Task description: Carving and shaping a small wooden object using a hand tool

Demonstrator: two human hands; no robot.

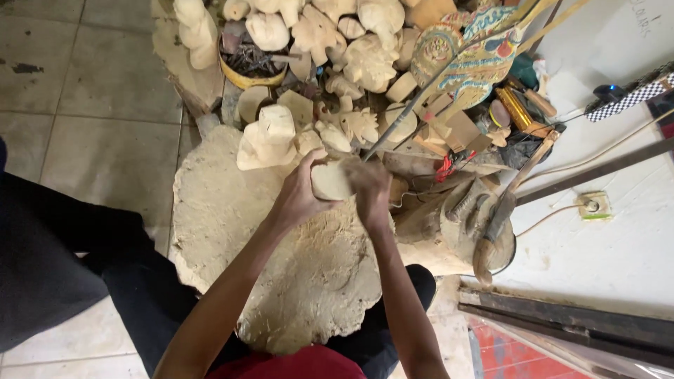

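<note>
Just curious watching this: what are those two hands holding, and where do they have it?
Left hand holds a pale wood piece by its left side. Right hand is blurred; its grip on a thin tool seems likely.

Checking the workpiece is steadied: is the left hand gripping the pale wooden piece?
Yes, the left hand wraps around the pale wooden piece over the worn block.

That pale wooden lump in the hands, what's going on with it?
A person sits on the floor at a big worn wooden block. The left hand grips a small pale wooden piece over the block, and the right hand holds a thin metal tool whose tip is by the piece. The right hand is blurred, so its exact grip is unclear. Behind lie many rough carved wooden figures and a painted puppet; a knife rests to the right.
</note>
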